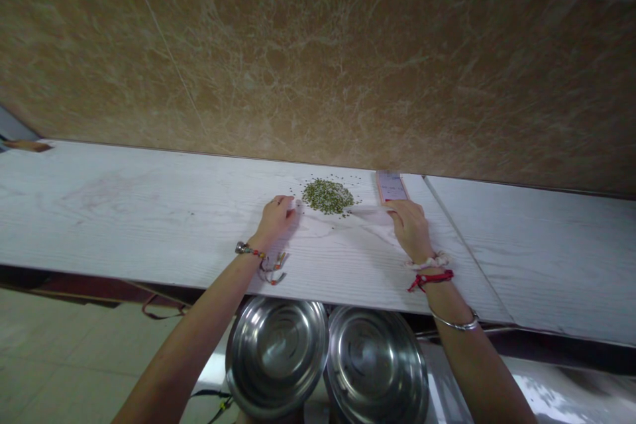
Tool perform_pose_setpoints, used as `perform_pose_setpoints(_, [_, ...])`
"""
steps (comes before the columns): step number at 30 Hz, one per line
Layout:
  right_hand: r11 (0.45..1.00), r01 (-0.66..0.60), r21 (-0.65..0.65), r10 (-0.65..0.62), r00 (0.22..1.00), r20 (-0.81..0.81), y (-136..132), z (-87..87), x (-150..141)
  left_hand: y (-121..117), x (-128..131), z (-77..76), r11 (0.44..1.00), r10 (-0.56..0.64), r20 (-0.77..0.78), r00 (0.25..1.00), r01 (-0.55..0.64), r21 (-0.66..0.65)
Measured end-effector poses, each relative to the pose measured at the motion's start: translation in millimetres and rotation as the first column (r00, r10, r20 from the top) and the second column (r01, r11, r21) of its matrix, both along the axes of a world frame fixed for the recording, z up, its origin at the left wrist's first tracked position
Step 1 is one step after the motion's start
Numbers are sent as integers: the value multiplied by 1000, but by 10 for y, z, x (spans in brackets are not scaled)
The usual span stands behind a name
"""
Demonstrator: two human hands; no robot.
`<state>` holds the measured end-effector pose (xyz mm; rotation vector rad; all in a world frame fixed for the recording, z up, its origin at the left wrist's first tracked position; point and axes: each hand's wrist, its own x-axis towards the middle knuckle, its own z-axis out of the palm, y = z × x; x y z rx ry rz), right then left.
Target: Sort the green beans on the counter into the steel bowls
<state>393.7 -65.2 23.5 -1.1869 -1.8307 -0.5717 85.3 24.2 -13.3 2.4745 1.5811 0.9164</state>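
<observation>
A small pile of green beans (328,195) lies on the white wooden tabletop (149,212) near the wall. My left hand (275,215) rests just left of the pile, its fingers curled and pinched at the pile's edge on something too small to make out. My right hand (410,225) lies to the right of the pile, fingers bent down onto the table, just below a phone (391,187) with a lit screen. Both wrists wear bracelets.
Two steel bowls (277,354) (377,364) sit side by side below the table's near edge, close to me. A brown marble wall (318,66) rises right behind the table. A seam (462,245) divides the tabletop at the right. Tiled floor (59,358) shows at lower left.
</observation>
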Motion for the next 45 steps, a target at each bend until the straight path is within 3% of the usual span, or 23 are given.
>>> perform_pose_setpoints(13, [999,48,-17,-48,999,21,9,-36,33,-37,28,68,999,23,-75,997,-26,-41])
perform_pose_setpoints(18, [1000,14,-20,-14,1000,26,2,-22,31,-29,15,62,1000,8,-51,999,-9,-26])
perform_pose_setpoints(24, [996,81,-41,-81,997,12,-6,-28,53,-35,20,62,999,10,-10,1000,-11,-41])
perform_pose_setpoints(37, [993,2,-118,-5,1000,-25,-9,-30,27,-39,22,88,998,5,-20,1000,-6,-69])
perform_pose_setpoints(45, [996,-42,-81,41,999,-11,-3,-27,-35,-47,24,106,996,16,-52,999,-20,-91])
